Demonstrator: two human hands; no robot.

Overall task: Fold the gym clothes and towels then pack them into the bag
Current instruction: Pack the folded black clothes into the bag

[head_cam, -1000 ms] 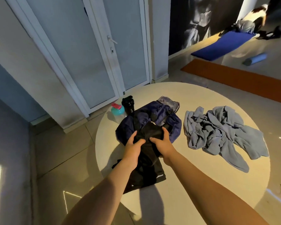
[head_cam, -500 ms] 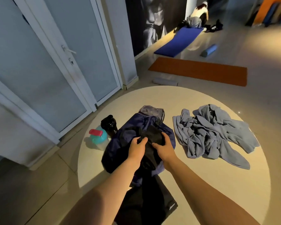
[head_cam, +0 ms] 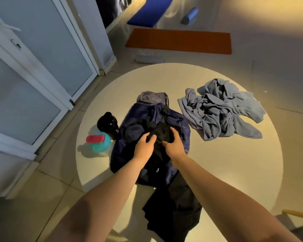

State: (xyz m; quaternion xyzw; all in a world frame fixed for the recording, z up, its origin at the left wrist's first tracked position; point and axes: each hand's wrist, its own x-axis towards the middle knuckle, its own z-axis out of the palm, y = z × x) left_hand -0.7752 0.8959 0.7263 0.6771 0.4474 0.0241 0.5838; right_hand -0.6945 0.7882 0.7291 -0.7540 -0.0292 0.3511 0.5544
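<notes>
A dark blue bag (head_cam: pixel 175 119) lies on the round white table (head_cam: pixel 217 172), its mouth toward me. A bunched black garment (head_cam: pixel 160 132) sits at the bag's opening. My left hand (head_cam: pixel 143 145) grips its left side with curled fingers. My right hand (head_cam: pixel 175 145) holds its right side, thumb over the top. More black clothing (head_cam: pixel 173 206) trails from the bag over the table's near edge. A crumpled grey towel (head_cam: pixel 217 110) lies to the right of the bag, apart from both hands.
A black shaker bottle (head_cam: pixel 108 122) and a teal bottle with a red lid (head_cam: pixel 99 142) stand left of the bag. White glass doors are at the left. Orange and blue mats and a foam roller (head_cam: pixel 150 59) lie on the floor beyond the table.
Both hands have pushed the black garment further up into the bag's opening. The camera has swung to the right and moved closer over the table.
</notes>
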